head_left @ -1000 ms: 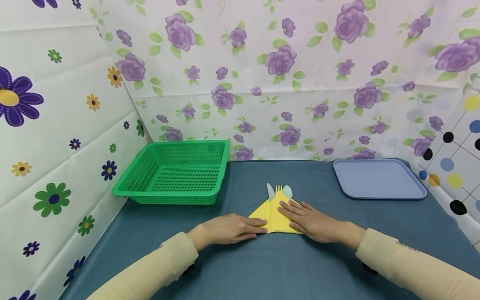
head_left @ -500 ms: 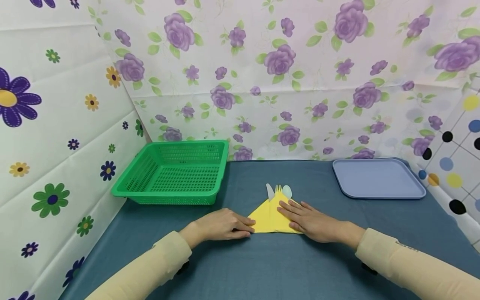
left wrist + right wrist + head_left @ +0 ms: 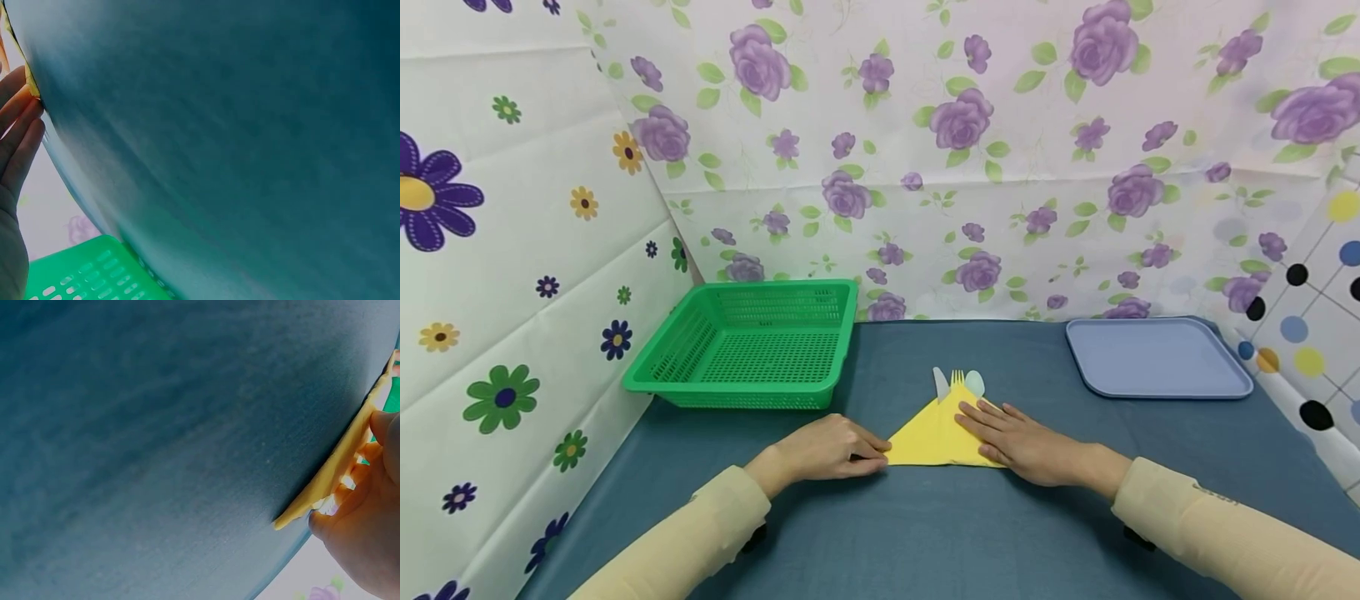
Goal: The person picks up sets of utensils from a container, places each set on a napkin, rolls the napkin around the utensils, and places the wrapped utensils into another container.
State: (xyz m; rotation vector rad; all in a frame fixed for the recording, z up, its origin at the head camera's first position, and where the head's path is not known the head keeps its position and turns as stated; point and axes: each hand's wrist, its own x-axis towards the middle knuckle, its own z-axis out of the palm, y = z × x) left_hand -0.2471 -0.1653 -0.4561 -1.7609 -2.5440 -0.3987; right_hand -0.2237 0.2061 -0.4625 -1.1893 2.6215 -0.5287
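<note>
In the head view, a yellow napkin [image 3: 932, 437] lies on the table, folded into a pocket with a pointed top. A knife [image 3: 941, 383], a fork [image 3: 957, 377] and a spoon [image 3: 974, 383] stick out of its top side by side. My left hand [image 3: 823, 450] touches the napkin's left corner with its fingertips, covering that corner. In the left wrist view, these fingers [image 3: 25, 137] are long and extended against the napkin's end [image 3: 32, 84]. My right hand [image 3: 1033, 442] rests flat across the napkin's right side, fingers spread, hiding the right corner.
A green plastic basket [image 3: 730, 398] with perforated sides stands at the back left. At the back right lies a pale blue tray [image 3: 1157, 358]. A blue cloth [image 3: 955, 542] covers the table, and patterned fabric walls [image 3: 910, 150] enclose it at the back and sides.
My left hand has slid left along the napkin's lower edge, from near its middle to its left corner, uncovering more yellow. My right hand, the napkin and the cutlery stay in place.
</note>
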